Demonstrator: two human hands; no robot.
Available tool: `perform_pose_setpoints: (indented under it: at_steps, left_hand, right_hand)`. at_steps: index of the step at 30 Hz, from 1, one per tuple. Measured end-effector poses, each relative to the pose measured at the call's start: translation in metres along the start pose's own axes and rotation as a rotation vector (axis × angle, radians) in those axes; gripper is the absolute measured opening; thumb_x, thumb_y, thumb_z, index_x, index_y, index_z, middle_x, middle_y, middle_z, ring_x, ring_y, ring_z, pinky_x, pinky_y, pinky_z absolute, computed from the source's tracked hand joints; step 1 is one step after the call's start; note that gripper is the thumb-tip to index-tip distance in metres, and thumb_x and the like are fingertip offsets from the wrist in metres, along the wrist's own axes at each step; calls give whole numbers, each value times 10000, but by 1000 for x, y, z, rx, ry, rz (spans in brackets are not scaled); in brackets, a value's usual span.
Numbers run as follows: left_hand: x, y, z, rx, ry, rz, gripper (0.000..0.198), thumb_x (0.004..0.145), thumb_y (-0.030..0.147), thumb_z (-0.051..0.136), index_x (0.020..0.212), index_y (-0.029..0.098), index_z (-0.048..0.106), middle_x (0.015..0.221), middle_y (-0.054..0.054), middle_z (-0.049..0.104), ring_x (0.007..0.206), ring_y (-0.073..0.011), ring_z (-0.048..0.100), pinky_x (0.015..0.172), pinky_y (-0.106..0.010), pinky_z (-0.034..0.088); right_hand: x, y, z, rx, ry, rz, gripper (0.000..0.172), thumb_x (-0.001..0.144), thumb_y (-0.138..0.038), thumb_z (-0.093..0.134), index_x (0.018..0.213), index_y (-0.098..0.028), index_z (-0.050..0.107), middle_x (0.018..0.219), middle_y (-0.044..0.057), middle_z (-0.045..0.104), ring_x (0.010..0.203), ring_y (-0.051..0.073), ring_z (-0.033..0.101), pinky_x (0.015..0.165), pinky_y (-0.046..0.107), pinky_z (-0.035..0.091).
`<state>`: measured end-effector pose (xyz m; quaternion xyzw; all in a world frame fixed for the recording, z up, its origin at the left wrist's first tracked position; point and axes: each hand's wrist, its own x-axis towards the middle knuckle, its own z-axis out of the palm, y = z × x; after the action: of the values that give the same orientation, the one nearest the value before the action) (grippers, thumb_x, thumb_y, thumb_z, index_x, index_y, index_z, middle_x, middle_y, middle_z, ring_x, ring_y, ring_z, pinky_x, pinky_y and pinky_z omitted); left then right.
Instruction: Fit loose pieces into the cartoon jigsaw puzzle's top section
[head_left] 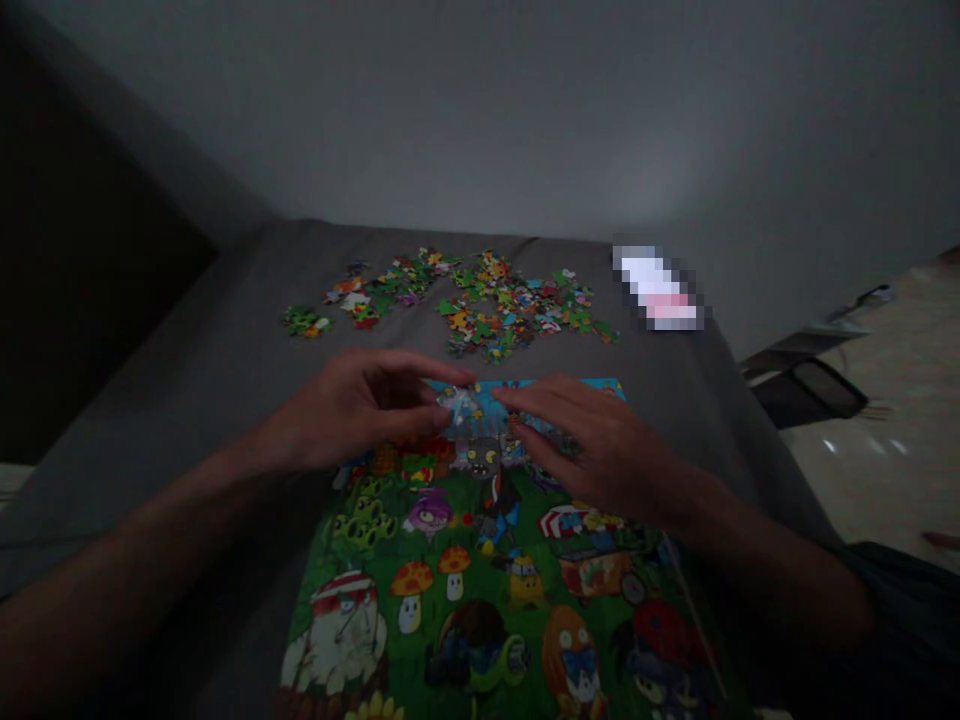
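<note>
Mostly assembled cartoon jigsaw (480, 590), loose pieces (517, 310) beyond

Both hands (352, 410) (600, 445) over jigsaw puzzle (480, 590)

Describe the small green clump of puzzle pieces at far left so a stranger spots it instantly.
On the grey fabric, past the assembled puzzle, loose pieces lie in wide spreads. Off the left end of them sits a small clump. It is the leftmost pile and nearly all green, while its neighbours are mixed colours.
</note>
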<state>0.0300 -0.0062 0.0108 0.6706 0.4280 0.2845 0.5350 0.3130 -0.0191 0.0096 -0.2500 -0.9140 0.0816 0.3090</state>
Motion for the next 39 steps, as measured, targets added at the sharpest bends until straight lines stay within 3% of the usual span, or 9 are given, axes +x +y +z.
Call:
perform_pose_setpoints:
  at_steps: [3,7,12,16,21,25,28,33,39]
  left_hand:
    - [-1,-2,15,-72,-86,-3,344,903,360,772,1224,239,783,957,-39,838,800,-192,792,714,-270,665]
    - [-3,1,21,-64,-73,32,351,934,278,722,1280,265,779,1071,-20,847,888,-168,796,728,-215,643]
    - [-6,5,20,-35,-16,82,429,920,253,752,1350,267,751,991,-4,842,820,-145,783,686,-179,627]
    - [-5,3,19,-37,-53,83,474,909,245,757,1382,273,728,866,15,817,739,-133,762,628,-159,603]
    - [-6,0,20,-49,-100,28,548,877,273,780,1418,256,691,796,16,796,673,-139,731,581,-170,576]
    - [-6,4,21,-71,-109,-12,501,876,309,782,1368,255,708,730,34,769,636,-141,713,546,-172,554]
    - [-5,11,19,-25,-5,3,375,914,360,749,1277,262,752,824,12,801,695,-154,743,583,-187,584]
    - [-2,14,7,107,331,114,209,942,322,712,1110,238,804,1039,-23,821,844,-131,743,706,-158,581]
    - [-3,11,2,112,340,89,216,928,301,703,1101,200,782,1017,-15,825,791,-110,724,680,-150,578]
  right_hand:
    - [0,-2,0,27,-23,-18,333,1057,-134,567,1368,-91,679,1171,133,811,1054,226,767,892,372,644]
    - [3,-4,2,137,-48,-9,254,1046,-105,593,1244,-86,751,1131,117,831,1042,206,782,902,338,637]
    - [7,-7,5,311,-12,162,163,1015,-131,676,1118,-154,799,1052,57,853,947,165,803,842,277,629]
    - [5,-6,4,393,-29,291,276,988,-145,697,1257,-149,761,991,41,856,838,147,803,775,249,630]
    - [3,-4,3,366,-133,199,292,1031,-198,660,1307,-196,757,1183,67,833,1038,178,790,917,315,620]
    - [4,-2,-1,334,-172,120,223,1030,-215,695,1237,-197,776,1166,70,823,1094,188,762,969,344,601]
    - [3,7,-15,270,-223,69,191,996,-250,754,1183,-221,786,1169,70,799,1124,201,731,988,370,584]
    - [-2,31,-48,64,-179,131,173,916,-283,837,1072,-230,785,1122,71,779,1092,237,716,977,411,569]
    - [-7,32,-53,107,-148,164,173,913,-309,844,872,-201,714,1118,79,813,1032,215,767,925,351,576]
